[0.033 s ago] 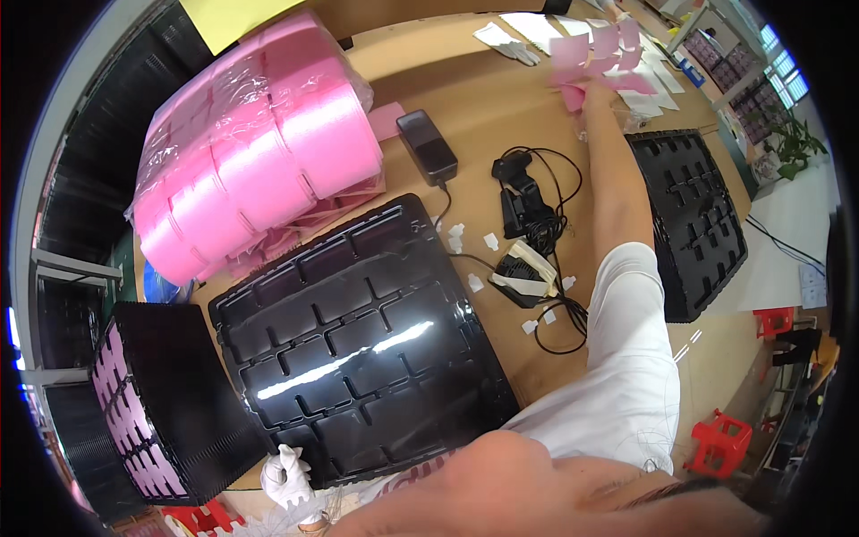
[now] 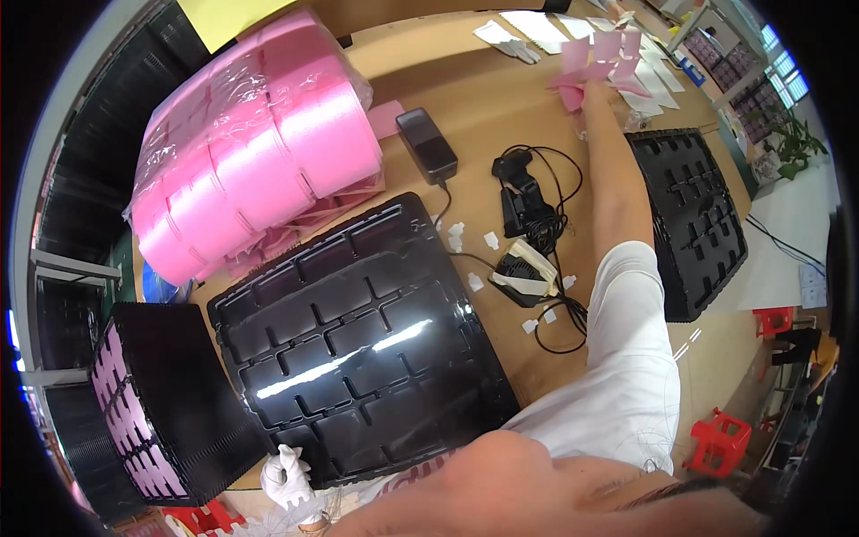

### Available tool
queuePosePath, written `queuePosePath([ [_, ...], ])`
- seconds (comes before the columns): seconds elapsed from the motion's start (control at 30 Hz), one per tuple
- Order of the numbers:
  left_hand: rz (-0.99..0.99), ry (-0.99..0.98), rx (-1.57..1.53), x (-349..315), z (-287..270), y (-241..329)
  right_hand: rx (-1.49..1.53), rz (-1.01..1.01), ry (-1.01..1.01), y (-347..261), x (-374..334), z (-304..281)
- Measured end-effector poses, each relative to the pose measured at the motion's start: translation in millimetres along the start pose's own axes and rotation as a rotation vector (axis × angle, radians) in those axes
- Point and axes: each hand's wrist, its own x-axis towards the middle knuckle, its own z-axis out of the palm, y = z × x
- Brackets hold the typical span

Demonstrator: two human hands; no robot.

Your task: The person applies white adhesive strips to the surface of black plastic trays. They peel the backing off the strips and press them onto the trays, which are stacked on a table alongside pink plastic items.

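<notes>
My left hand (image 2: 286, 476), in a white glove, is curled beside the near left corner of a large black plastic tray (image 2: 358, 309). Whatever its fingers hold, if anything, is hidden. Far out to the right, my bare right hand (image 2: 598, 93) is closed on a pink foam sheet (image 2: 575, 55) with several upright flaps. White paper pieces (image 2: 659, 85) lie around and beyond it. A second black tray (image 2: 691, 210) sits to the right of my right forearm.
Pink foam rolls (image 2: 259, 166) wrapped in clear film stand at the back left. A tall stack of black trays (image 2: 179, 403) is at the left. Mid-table lie a black power adapter (image 2: 427, 145), cables (image 2: 541, 234), white scraps (image 2: 491, 241) and a white glove (image 2: 506, 42).
The pink foam sheet in my right hand has shifted slightly, and its flaps look sharper now. My left hand stays beside the tray corner.
</notes>
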Motion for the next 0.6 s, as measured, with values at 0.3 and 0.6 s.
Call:
queuePosePath([
  [0.3, 0.333, 0.075, 0.095, -1, 5, 14, 0.285, 0.242, 0.113, -84, -78, -92],
  [0.6, 0.373, 0.038, 0.137, 8, 3, 3, -0.085, -0.314, -0.427, -51, -38, -83],
])
